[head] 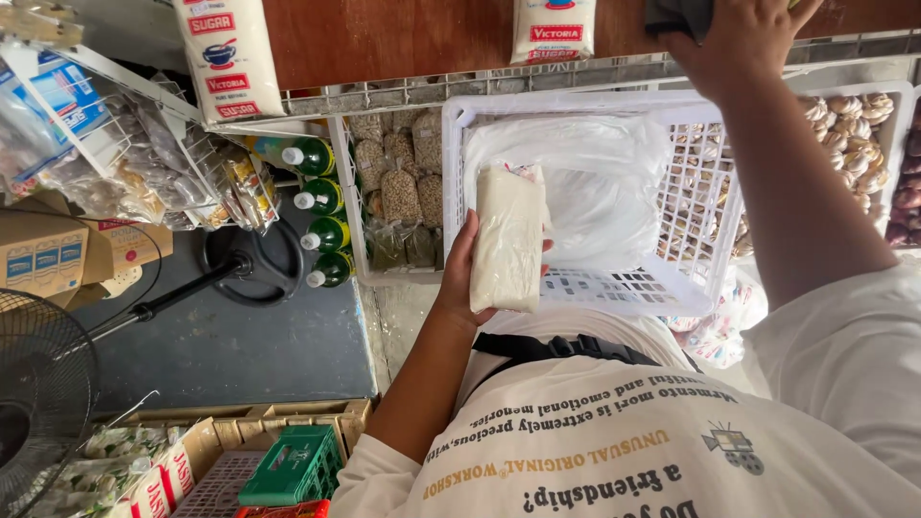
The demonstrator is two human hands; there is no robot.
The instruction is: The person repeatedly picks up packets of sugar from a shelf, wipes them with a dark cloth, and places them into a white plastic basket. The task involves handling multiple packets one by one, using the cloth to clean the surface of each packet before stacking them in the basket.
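One soft bag of white grains (508, 238) sits in the left hand (459, 278), whose fingers wrap around its side. The bag is held just over the front edge of the white plastic basket (686, 288). A clear plastic sheet (595, 182) lies inside the basket. The right hand (734, 34) reaches up past the back of the basket and grips something dark (676, 14). Four green bottles with white caps (321, 221) stand in a row to the left of the basket. Small bags of brown seeds (403, 182) lie between the bottles and the basket. Two white bags with red labels (230, 53) rest above the basket.
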